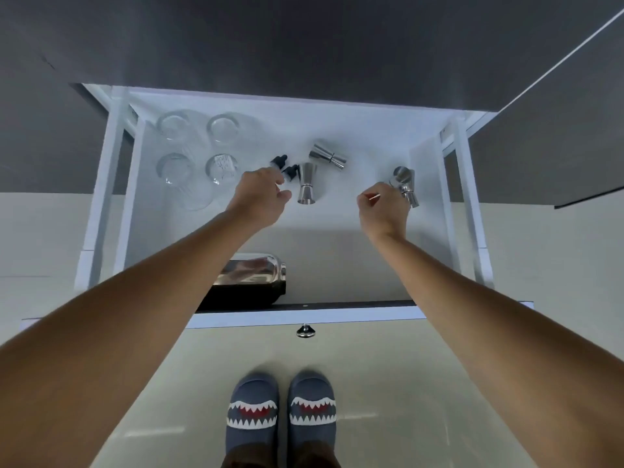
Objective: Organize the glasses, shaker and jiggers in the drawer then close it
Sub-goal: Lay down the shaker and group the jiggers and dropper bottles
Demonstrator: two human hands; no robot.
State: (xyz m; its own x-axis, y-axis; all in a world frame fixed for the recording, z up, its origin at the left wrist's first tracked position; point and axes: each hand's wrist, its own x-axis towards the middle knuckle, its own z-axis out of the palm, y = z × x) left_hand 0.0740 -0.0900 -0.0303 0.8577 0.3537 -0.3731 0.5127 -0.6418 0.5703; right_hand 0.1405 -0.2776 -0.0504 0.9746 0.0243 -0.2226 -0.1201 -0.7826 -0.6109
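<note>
The white drawer (337, 130) stands pulled out below me. Several clear glasses (175, 125) stand in a square at its back left. One steel jigger (328, 156) lies on its side mid-drawer, and a second jigger (307, 184) sits just in front of it. My left hand (260, 197) is closed beside that second jigger, with two black dropper bottles (291, 171) poking out of its fingers. My right hand (385, 211) is closed at the right side, against a blurred third jigger (405, 184). The steel shaker (251, 280) lies on its side at the drawer's front.
The drawer's front panel (304, 315) with a round metal knob (305, 331) is nearest me. Dark cabinet fronts surround the drawer. My feet in shark slippers (282, 410) stand on the pale floor below.
</note>
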